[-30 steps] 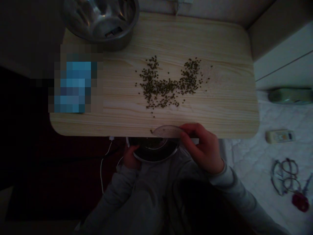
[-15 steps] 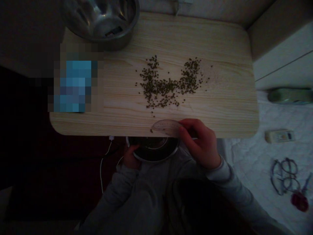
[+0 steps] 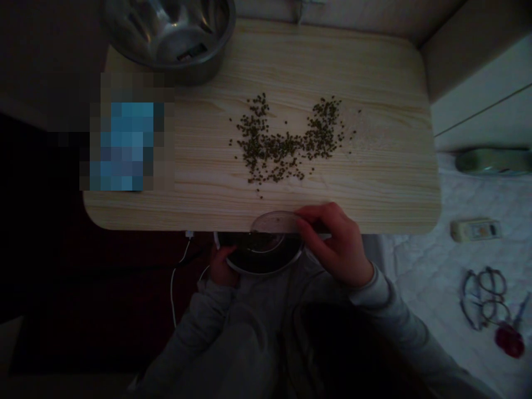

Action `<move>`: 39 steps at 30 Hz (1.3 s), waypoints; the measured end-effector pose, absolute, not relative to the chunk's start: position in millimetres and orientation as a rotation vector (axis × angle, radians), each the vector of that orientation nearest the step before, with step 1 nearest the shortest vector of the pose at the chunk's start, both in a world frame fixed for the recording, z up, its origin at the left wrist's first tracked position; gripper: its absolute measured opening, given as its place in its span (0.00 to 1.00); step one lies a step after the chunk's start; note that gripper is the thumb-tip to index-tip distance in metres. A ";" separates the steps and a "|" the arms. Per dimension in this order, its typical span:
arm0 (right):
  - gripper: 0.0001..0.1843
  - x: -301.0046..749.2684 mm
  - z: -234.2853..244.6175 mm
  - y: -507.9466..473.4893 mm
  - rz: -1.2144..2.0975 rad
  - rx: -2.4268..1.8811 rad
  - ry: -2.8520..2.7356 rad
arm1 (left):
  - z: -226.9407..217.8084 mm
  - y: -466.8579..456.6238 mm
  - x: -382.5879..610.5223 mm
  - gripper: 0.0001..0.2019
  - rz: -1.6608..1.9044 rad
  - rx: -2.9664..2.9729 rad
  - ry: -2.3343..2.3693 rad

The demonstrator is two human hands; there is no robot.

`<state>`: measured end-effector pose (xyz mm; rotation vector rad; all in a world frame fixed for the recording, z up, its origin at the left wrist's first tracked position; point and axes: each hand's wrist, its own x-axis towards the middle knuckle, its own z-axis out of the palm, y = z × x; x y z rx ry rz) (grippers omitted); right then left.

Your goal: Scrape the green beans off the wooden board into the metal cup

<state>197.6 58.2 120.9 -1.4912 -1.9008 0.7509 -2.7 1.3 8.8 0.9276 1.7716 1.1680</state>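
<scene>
Moved: clear scraper (image 3: 272, 223) slid left to the bench (image 3: 374, 183) edge, now over the bowl (image 3: 260, 256).
Right hand (image 3: 338, 244): fingers pinch the scraper.
Left hand (image 3: 220, 269): grips the bowl, lower centre.
Beans (image 3: 282, 141): mid-bench.

Dark green beans (image 3: 286, 141) are seen at centre on a pale, wood-grained tabletop (image 3: 374, 183), a shiny silver bowl (image 3: 168, 33) at upper left.

I see a clear half-round plastic piece (image 3: 272, 223) at the near table edge, tipped over a dark round bowl (image 3: 260, 255) just below, small green beans (image 3: 286, 141) scattered farther back.
</scene>
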 end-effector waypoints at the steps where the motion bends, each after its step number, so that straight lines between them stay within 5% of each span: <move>1: 0.09 198.3 121.1 58.6 0.761 -1.463 -1.926 | 10.1 1.6 -2.8 0.09 1.157 0.930 1.780; 15: 0.10 227.8 116.6 55.4 0.800 -1.626 -1.564 | -3.1 -1.5 -5.2 0.08 1.189 0.940 1.750; 39: 0.09 200.3 124.5 54.2 0.807 -1.392 -1.960 | -5.8 -1.6 -6.0 0.07 1.207 0.834 1.738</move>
